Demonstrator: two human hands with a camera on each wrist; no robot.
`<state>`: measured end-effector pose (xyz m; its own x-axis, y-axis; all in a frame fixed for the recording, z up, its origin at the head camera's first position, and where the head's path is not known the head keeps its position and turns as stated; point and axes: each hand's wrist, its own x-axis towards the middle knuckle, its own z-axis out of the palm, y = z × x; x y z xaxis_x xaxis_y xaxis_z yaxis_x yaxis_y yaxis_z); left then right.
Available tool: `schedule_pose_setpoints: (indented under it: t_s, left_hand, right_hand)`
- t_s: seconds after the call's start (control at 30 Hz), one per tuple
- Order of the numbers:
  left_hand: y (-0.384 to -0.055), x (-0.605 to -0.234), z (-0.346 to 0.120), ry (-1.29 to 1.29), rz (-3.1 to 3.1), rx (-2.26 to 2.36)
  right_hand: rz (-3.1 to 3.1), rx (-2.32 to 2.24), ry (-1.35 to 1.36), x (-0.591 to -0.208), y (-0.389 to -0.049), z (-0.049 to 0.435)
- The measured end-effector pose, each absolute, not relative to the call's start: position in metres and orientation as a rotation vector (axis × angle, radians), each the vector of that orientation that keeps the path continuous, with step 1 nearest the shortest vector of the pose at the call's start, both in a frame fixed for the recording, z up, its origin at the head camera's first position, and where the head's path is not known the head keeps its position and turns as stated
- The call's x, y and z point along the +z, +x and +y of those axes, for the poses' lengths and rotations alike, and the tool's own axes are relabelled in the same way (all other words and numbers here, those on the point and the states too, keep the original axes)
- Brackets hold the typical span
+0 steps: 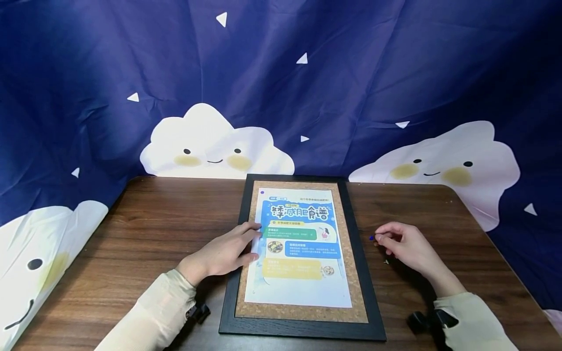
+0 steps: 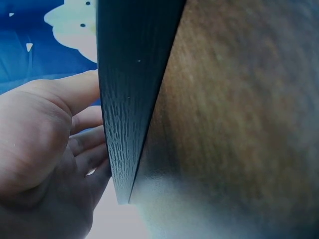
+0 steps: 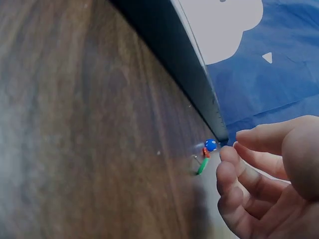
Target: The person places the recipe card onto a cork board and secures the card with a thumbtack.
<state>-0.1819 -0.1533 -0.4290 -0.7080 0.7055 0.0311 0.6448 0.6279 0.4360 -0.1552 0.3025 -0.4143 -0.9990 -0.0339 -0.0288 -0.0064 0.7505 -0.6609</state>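
Note:
A printed poster [image 1: 303,292] with Chinese text lies on a cork board [image 1: 259,311] in a black frame [image 1: 303,329]. At the poster's top left corner sits a blue tack [image 1: 262,192]. My left hand [image 1: 221,251] reaches over the frame's left side, fingers extended, fingertips on the poster's left edge. To the right of the frame, my right hand [image 1: 406,246] is low over the table, fingers bent, with a gap between thumb and index finger. Beside its fingertips lie a blue tack [image 3: 211,145], a red tack [image 3: 206,153] and a green tack [image 3: 203,166].
The brown wooden table [image 1: 162,214] extends to both sides of the board. Behind it hangs a dark blue curtain [image 1: 263,58] with white clouds and triangles. Black wrist cameras sit under both sleeves.

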Motion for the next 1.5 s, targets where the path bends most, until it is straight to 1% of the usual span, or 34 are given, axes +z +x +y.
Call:
schedule_pose_setpoints:
  t_s: [0.43, 0.73, 1.5]
  left_hand:
    - [-0.181, -0.427, -0.153, 1.122, 2.702, 0.644]
    - [-0.181, -0.429, -0.153, 1.138, 2.719, 0.628]
    - [-0.181, -0.429, -0.152, 1.119, 2.717, 0.625]
  right_hand:
    - [2.95, -0.848, -0.022, -0.417, -0.17, 0.299]
    - [2.922, -0.819, -0.047, -0.416, -0.175, 0.298]
    - [2.866, -1.111, -0.044, -0.409, -0.176, 0.296]
